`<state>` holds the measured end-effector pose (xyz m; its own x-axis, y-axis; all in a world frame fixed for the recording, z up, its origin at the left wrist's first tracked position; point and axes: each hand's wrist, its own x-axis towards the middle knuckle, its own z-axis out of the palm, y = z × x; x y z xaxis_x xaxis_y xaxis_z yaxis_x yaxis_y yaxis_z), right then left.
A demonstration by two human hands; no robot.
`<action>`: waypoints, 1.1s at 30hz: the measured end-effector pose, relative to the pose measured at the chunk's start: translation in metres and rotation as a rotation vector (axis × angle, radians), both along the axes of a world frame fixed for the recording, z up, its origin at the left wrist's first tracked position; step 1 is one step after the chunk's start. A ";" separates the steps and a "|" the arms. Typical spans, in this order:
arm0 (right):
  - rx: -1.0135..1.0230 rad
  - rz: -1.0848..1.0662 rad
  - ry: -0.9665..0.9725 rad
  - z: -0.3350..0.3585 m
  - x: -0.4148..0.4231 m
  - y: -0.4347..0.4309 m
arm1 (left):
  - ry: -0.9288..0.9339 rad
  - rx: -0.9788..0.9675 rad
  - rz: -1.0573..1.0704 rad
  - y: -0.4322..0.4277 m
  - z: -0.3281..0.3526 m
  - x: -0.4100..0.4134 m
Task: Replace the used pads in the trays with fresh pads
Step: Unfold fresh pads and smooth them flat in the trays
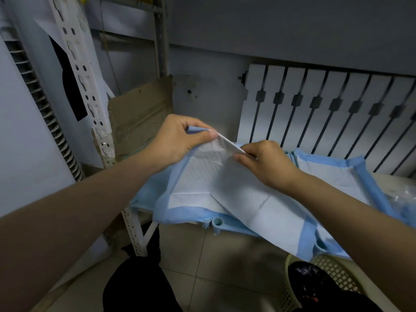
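Grey walls stand at the back, and pale tiles cover the floor (pixel 213 266). At 9 o'clock a white metal post (pixel 90 93) with holes stands tall, and brown cardboard (pixel 139 118) sits beside it. Near the middle, the left hand (pixel 177 140) pinches the top edge of a clean white pad (pixel 243 199) with a blue border. The right hand (pixel 267 163), a bit toward 3 o'clock, pinches the same edge with its fingers (pixel 242 157). The pad hangs down and drapes over a blue tray (pixel 217 222). A second pad (pixel 333 174) lies at 3 o'clock, below a white slatted panel (pixel 315 109). At 5 o'clock a basket (pixel 333 273) holds a black bag (pixel 306 280).
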<state>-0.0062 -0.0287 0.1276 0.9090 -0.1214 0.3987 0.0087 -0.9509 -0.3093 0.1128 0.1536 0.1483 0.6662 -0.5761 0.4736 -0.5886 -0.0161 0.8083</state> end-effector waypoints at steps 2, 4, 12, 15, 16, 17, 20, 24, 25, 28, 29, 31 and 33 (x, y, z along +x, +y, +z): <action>0.044 -0.033 0.035 -0.001 -0.004 -0.009 | 0.052 -0.050 0.034 0.001 0.007 0.007; 0.106 -0.079 0.103 -0.005 -0.010 -0.020 | 0.032 -0.045 0.068 0.004 0.014 0.015; 0.307 -0.142 0.164 0.003 -0.026 -0.039 | -0.204 0.234 0.390 0.006 0.017 0.037; 0.189 -0.091 0.197 0.014 -0.019 -0.030 | -0.662 0.374 0.429 -0.009 0.018 0.013; 0.151 -0.076 0.204 0.016 -0.017 -0.028 | -0.800 0.381 0.348 -0.017 0.017 0.003; 0.115 -0.063 0.209 0.019 -0.015 -0.025 | -0.908 0.409 0.267 -0.024 0.014 -0.005; 0.034 -0.027 0.223 0.024 -0.013 -0.018 | -0.996 0.532 0.147 -0.045 0.006 -0.018; -0.070 -0.061 0.255 0.031 -0.021 -0.020 | -0.741 0.587 0.221 -0.054 0.014 -0.019; -0.080 -0.094 0.258 0.032 -0.023 -0.025 | -0.719 0.597 0.232 -0.053 0.018 -0.017; -0.085 -0.205 0.275 0.035 -0.030 -0.045 | -0.693 0.613 0.265 -0.046 0.029 -0.005; -0.094 -0.241 0.284 0.036 -0.032 -0.052 | -0.679 0.616 0.273 -0.044 0.033 -0.001; -0.119 -0.313 0.304 0.040 -0.038 -0.064 | -0.661 0.624 0.291 -0.041 0.040 0.007; -0.137 -0.387 0.306 0.045 -0.045 -0.074 | -0.667 0.632 0.318 -0.039 0.047 0.013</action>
<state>-0.0508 -0.1026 0.1728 0.8856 -0.4373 0.1566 -0.4233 -0.8986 -0.1152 0.1258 0.1148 0.1952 0.5413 -0.6936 0.4754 -0.8160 -0.5697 0.0980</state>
